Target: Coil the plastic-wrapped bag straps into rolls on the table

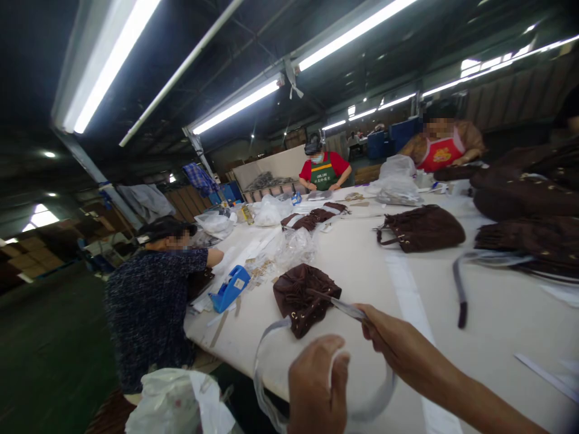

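Observation:
A dark brown bag (pixel 307 295) with a gathered top and metal eyelets lies on the table in front of me. My right hand (pixel 384 334) pinches the bag's strap (pixel 348 308), which is covered in a greyish wrap and pulled toward me. From the bag's left side the wrapped strap loops down past the table edge and behind my left hand (pixel 319 383). That hand is curled in the foreground, slightly blurred, with a thin white strip (pixel 333 366) between thumb and fingers. The far end of this strip is hidden.
A blue tape dispenser (pixel 230 288) stands left of the bag, near clear plastic bags (pixel 296 247). Another brown bag (pixel 420 229) and a brown pile (pixel 534 241) lie right. A co-worker (pixel 154 301) leans over the left edge; two more people work at the far side. A white plastic bag (pixel 176 401) is lower left.

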The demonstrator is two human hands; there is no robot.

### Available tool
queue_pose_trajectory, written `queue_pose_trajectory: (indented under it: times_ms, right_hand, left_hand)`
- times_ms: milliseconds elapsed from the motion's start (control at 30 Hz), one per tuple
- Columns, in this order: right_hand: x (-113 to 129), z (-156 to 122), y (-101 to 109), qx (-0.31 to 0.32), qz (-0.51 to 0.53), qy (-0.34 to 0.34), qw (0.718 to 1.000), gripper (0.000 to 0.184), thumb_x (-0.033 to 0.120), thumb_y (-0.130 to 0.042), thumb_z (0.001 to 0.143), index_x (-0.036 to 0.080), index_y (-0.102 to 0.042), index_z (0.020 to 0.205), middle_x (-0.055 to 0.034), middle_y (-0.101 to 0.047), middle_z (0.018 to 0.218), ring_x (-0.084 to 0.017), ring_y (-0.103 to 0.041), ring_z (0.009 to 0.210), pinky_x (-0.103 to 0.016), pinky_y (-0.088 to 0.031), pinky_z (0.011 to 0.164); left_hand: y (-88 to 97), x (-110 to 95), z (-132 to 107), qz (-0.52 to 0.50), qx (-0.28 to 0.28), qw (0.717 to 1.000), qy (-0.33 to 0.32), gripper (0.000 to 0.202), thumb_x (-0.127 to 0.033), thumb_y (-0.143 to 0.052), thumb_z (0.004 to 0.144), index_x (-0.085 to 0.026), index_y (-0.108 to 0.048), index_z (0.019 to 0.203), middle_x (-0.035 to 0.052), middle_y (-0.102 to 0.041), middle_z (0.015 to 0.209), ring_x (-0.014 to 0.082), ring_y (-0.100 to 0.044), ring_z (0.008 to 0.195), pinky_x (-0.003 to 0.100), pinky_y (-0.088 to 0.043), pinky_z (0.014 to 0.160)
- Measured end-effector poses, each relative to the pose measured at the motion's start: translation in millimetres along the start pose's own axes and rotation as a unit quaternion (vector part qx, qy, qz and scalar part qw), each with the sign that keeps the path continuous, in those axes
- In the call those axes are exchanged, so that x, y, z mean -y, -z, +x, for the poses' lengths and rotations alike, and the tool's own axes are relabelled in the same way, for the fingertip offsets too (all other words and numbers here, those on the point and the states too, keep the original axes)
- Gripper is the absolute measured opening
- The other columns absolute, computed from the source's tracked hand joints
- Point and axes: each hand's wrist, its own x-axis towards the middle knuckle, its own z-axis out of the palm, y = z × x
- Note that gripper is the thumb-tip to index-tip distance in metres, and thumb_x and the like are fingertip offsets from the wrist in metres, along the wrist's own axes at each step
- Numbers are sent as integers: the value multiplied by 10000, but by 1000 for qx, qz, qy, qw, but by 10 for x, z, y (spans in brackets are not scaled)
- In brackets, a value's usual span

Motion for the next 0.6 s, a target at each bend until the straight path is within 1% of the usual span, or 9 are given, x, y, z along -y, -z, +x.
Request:
queue_pose_trajectory:
  times_ms: [67, 133, 200, 267, 333, 367, 467, 533, 600]
  right_hand:
    - [-43, 46, 58, 10, -51, 44, 998, 373, 124, -350, 916, 229, -485, 1248, -21, -625, 837, -152, -602, 706, -261, -466, 659]
    - [-7, 91, 115, 27, -97, 103, 990, 416, 81, -359, 897, 241, -507, 1252, -37, -641, 910, -153, -619, 746, -258, -467, 680]
    - [71, 127, 162, 35, -145, 152, 977, 471, 36, -356, 875, 250, -522, 1259, -51, -638, 971, -154, -626, 769, -257, -472, 693]
    - [134, 138, 184, 28, -185, 175, 967, 510, 1, -352, 848, 237, -527, 1265, -59, -631, 969, -156, -625, 773, -259, -481, 704]
    - [147, 120, 176, 10, -209, 182, 961, 528, -13, -356, 830, 209, -509, 1284, -70, -627, 967, -165, -628, 795, -267, -496, 719]
    - [134, 103, 162, -1, -216, 185, 959, 537, -17, -357, 824, 192, -491, 1300, -79, -626, 979, -171, -632, 815, -273, -504, 728]
    - [85, 48, 103, -24, -235, 192, 952, 555, -20, -360, 816, 151, -440, 1338, -103, -623, 1022, -191, -639, 870, -297, -531, 749]
    - [95, 24, 48, -43, -252, 186, 949, 572, -25, -368, 799, 138, -432, 1343, -107, -624, 1015, -202, -644, 861, -310, -547, 730]
    - [155, 9, -40, -75, -279, 173, 942, 585, -37, -378, 771, 126, -448, 1329, -111, -629, 975, -217, -650, 830, -319, -559, 683]
  left_hand:
    - [334, -75, 139, 56, -29, 995, -73, 337, -300, -574, 893, -255, -633, 1221, 116, -636, 1257, 304, -534, 1207, 418, -348, 1068]
    - [598, -180, 380, 73, -10, 992, -99, 381, -299, -614, 872, -240, -615, 1248, 120, -613, 1289, 309, -482, 1267, 437, -283, 1125]
    - [754, -251, 641, 45, 12, 996, -70, 248, -342, -628, 865, -215, -700, 1066, 118, -692, 1084, 299, -589, 1110, 418, -353, 1073]
    - [801, -261, 802, 43, 102, 993, -31, 235, -379, -573, 896, -199, -723, 894, 96, -708, 873, 275, -649, 905, 395, -448, 948]
    - [763, -226, 794, 89, 147, 984, -38, 276, -369, -499, 933, -195, -710, 970, 103, -709, 937, 275, -643, 932, 395, -453, 927]
    - [721, -197, 727, 122, 141, 981, -60, 289, -349, -477, 943, -195, -683, 1074, 117, -694, 1057, 285, -617, 1029, 406, -427, 969]
    - [543, -85, 390, 181, 60, 974, -119, 323, -294, -470, 942, -189, -612, 1214, 144, -612, 1250, 296, -501, 1209, 439, -332, 1066]
    - [383, -13, 164, 157, 20, 984, -85, 272, -299, -453, 949, -192, -669, 1076, 140, -657, 1104, 288, -544, 1106, 445, -363, 1021]
    - [187, 35, 15, 50, 3, 999, 16, 297, -347, -429, 963, -196, -685, 966, 116, -670, 968, 265, -586, 982, 421, -423, 935]
